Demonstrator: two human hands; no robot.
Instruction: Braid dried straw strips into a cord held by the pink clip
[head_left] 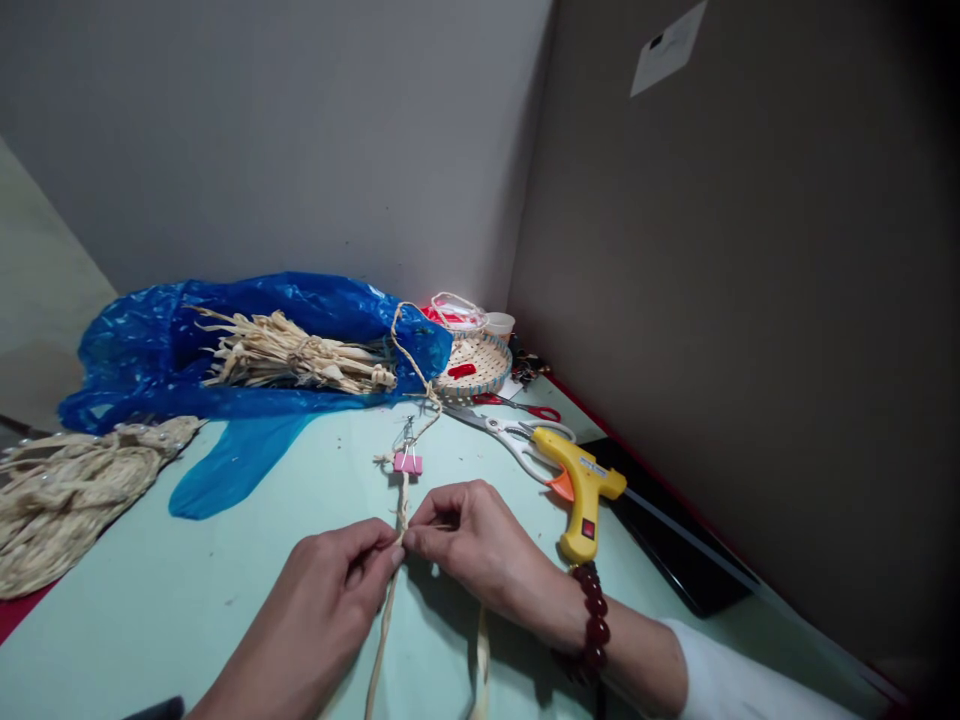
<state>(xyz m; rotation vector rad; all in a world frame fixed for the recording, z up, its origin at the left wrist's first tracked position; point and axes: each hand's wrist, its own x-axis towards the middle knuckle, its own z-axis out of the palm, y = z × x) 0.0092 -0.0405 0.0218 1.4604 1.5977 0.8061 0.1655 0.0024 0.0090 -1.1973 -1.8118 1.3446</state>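
My left hand (330,590) and my right hand (469,540) meet at the middle of the table, each pinching the same thin pale straw strand (390,600). The strand runs up from under my hands to a pink binder clip (408,462) and curls on toward the blue bag. Loose ends of the strand trail down toward me between my wrists. A dark red bead bracelet (592,615) sits on my right wrist.
A blue plastic bag (187,350) holds a bundle of dried straw (292,355) at the back. A woven straw piece (67,490) lies at left. Scissors (502,435), a yellow glue gun (581,490), a small woven tray (480,365) and a dark flat slab (675,550) lie at right.
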